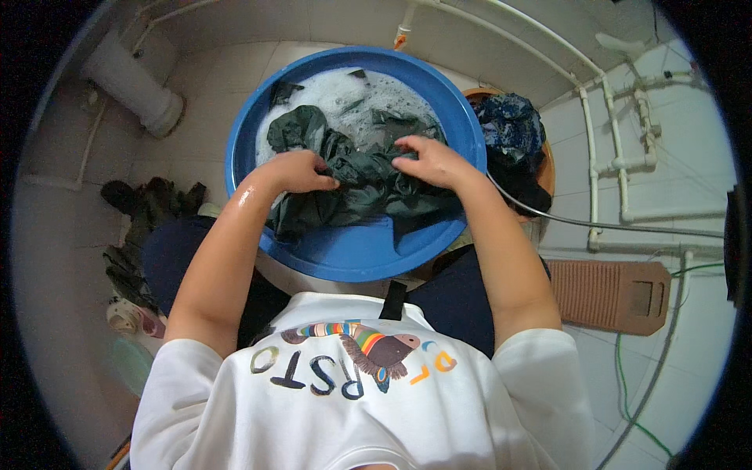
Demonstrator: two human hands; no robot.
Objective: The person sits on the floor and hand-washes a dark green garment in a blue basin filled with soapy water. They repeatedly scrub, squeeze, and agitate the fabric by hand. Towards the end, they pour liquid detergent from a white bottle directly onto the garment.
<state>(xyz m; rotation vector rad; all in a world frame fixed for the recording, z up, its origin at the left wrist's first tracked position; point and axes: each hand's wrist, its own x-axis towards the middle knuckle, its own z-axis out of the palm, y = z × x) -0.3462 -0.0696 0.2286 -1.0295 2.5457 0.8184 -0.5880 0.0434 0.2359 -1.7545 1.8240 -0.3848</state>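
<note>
"From where you stand, where is the dark green garment (354,170)?"

"It lies bunched in the round blue basin (338,260), partly among white foam (327,92)."

"And the hands?"

"The left hand (299,171) is half open over it, thumb apart from curved fingers. The right hand (431,163) is also half open, fingers bent. I see neither gripping; whether they touch the garment, I cannot tell."

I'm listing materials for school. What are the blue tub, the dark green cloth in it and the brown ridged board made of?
The blue tub looks like smooth, slightly shiny plastic: one even colour, rounded rim. The dark green cloth seems thin, perhaps synthetic fabric, with wet sheen and crisp wrinkles. The brown ridged board looks dull; its even colour hints at plastic, maybe wood.
</note>
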